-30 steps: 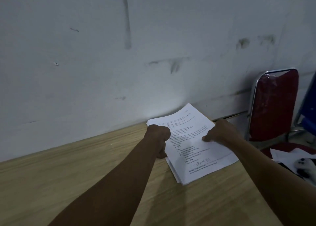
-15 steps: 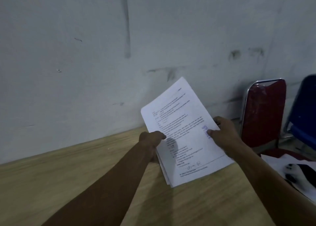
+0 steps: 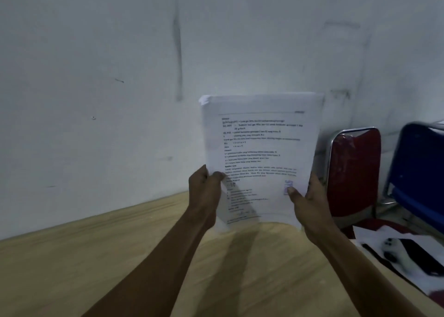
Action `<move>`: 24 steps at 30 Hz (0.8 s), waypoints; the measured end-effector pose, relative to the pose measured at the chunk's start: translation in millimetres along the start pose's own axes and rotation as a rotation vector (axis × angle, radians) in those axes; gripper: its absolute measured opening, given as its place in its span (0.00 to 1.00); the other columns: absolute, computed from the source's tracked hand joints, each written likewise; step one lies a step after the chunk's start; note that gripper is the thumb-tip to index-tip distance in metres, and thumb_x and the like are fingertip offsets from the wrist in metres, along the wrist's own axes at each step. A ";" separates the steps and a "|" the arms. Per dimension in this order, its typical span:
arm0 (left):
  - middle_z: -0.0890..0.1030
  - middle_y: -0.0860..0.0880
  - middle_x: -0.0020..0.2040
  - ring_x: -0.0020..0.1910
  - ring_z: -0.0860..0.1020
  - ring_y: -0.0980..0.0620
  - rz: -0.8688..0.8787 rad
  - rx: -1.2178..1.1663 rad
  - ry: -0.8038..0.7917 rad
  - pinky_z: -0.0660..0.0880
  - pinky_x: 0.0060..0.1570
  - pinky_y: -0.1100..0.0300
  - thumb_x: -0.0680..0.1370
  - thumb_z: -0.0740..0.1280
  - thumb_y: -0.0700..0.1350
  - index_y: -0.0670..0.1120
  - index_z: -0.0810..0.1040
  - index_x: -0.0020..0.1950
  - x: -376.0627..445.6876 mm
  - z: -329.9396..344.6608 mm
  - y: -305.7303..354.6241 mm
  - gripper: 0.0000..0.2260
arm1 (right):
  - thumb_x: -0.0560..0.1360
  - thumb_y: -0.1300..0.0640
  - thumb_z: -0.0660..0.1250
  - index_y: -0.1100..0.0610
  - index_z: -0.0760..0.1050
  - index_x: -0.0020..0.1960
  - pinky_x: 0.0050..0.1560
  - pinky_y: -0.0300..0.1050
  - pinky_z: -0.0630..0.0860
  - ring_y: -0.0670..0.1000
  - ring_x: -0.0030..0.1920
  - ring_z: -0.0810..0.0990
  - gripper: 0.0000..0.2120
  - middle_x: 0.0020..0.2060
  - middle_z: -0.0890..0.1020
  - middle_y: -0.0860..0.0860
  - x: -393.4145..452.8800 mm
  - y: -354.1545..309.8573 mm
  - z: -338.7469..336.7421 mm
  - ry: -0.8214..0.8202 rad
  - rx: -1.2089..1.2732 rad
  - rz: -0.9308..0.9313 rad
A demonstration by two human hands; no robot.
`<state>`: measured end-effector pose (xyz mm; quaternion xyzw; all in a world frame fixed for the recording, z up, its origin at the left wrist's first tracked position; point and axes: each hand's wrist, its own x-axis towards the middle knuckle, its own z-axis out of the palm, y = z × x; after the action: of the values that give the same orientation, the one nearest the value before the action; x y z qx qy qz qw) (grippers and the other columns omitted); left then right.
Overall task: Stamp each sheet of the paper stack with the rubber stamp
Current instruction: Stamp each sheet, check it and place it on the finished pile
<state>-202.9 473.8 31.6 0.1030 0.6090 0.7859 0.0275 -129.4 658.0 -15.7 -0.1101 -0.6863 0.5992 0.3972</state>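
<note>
Paper stack now lifted upright off wooden table; left hand and right hand pinch its sides (blue stamp mark shows). Probably squaring up; stamping seems finished.

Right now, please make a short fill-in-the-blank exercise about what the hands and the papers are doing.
1. Both hands hold the paper stack ____ above the wooden table.
2. The blue stamp mark lies beside the ____ hand.
3. The left hand grips the stack's ____ edge.

Missing words: upright; right; left

paper stack lifted upright off table
</note>
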 end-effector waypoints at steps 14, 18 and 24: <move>0.83 0.50 0.39 0.34 0.79 0.55 -0.083 0.041 0.036 0.73 0.29 0.64 0.74 0.67 0.35 0.43 0.81 0.44 -6.8 15.5 -19.0 0.06 | 0.78 0.64 0.67 0.53 0.77 0.61 0.54 0.52 0.79 0.52 0.54 0.82 0.14 0.53 0.84 0.50 3.7 31.3 -9.0 -0.032 0.067 0.167; 0.82 0.52 0.37 0.32 0.77 0.59 -0.069 0.060 0.041 0.71 0.24 0.70 0.75 0.67 0.35 0.45 0.80 0.43 -2.5 14.9 -20.7 0.06 | 0.80 0.65 0.63 0.52 0.76 0.61 0.52 0.47 0.78 0.48 0.53 0.81 0.13 0.53 0.83 0.47 5.6 32.0 -7.4 -0.039 0.034 0.146; 0.83 0.50 0.40 0.37 0.80 0.55 -0.045 0.172 0.038 0.77 0.33 0.61 0.74 0.66 0.35 0.43 0.81 0.46 5.8 18.3 -19.0 0.05 | 0.79 0.65 0.65 0.60 0.73 0.62 0.47 0.44 0.77 0.49 0.50 0.80 0.12 0.52 0.81 0.52 20.4 20.8 -12.2 0.021 -0.126 0.091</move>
<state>-206.6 497.0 18.4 0.0761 0.6769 0.7317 0.0247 -141.3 685.1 -26.6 -0.1723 -0.7127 0.5710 0.3692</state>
